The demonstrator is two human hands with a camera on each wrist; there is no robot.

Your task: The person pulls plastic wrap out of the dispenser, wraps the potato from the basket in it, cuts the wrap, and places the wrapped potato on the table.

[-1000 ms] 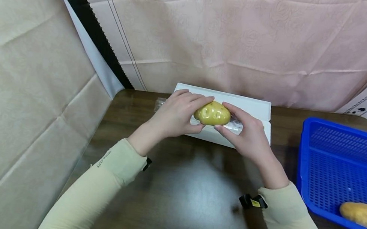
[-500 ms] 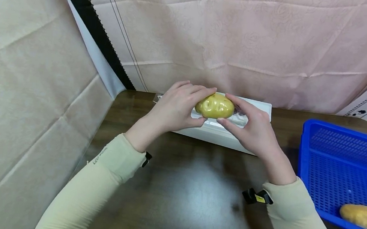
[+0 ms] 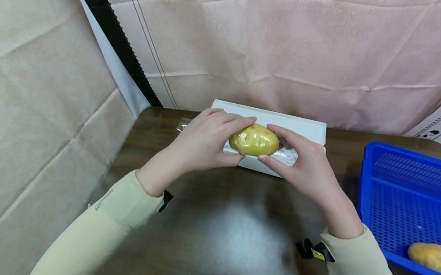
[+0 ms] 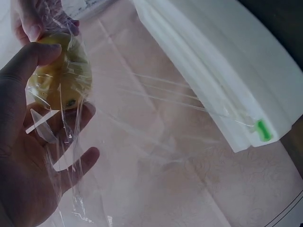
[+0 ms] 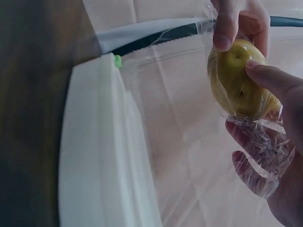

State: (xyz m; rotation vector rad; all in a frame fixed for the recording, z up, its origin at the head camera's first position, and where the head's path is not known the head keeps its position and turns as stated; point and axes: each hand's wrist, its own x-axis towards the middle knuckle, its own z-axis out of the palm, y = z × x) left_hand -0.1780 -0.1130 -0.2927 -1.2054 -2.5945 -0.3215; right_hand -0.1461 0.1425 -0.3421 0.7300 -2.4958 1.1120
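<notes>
Both hands hold a yellow potato [image 3: 254,140] covered in shiny cling film [image 4: 71,71]. My left hand [image 3: 209,143] pinches its left end, thumb on the near side and fingers on the far side. On the right end, my right hand [image 3: 307,165] grips it the same way. Loose crumpled film [image 5: 267,146] hangs about the right fingers. Behind and below the potato is a white cling film box [image 3: 287,122], partly hidden by the hands. Stretched film runs from the potato side to the box, which has a green tab [image 4: 263,130] at one end.
A blue plastic basket [image 3: 367,190] stands on the right of the dark wooden table [image 3: 228,247], with a second, unwrapped-looking potato [image 3: 437,259] in it. Pale cloth [image 3: 295,51] hangs behind the table, and more covers the left side.
The hands and potato went away from the body half a second ago, then came back nearer. The white box tilted towards the body, then settled back. Both hands keep their hold throughout.
</notes>
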